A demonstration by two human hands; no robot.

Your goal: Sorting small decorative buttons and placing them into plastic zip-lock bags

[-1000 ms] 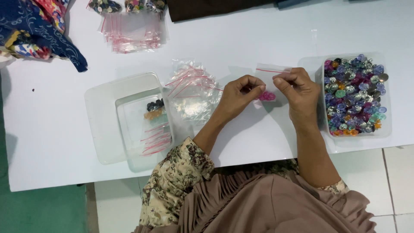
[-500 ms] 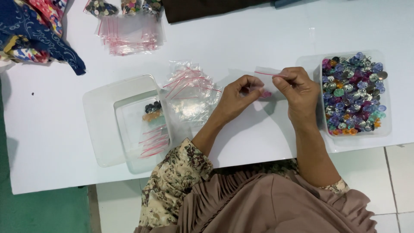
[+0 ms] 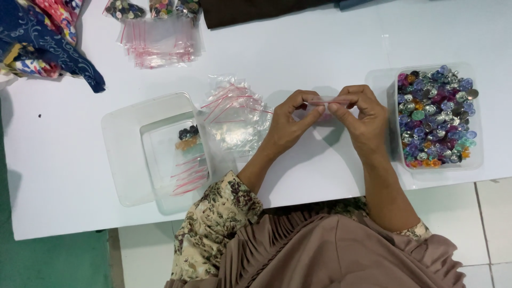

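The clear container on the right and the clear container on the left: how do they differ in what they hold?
The right container is piled full of small, many-coloured round pieces; the left container is mostly bare, with another clear tub sitting inside it. The right container holds loose pieces; the left container's inner tub holds a few small red-striped bags, some with pieces in them. Both are clear plastic and stand on the white table.

Wearing a cream floral sleeve [image 3: 213, 224] with dark leaf print, a pleated taupe-brown garment [image 3: 330, 253] draping over the lap, a matching floral cuff [image 3: 413, 230] showing at the right.
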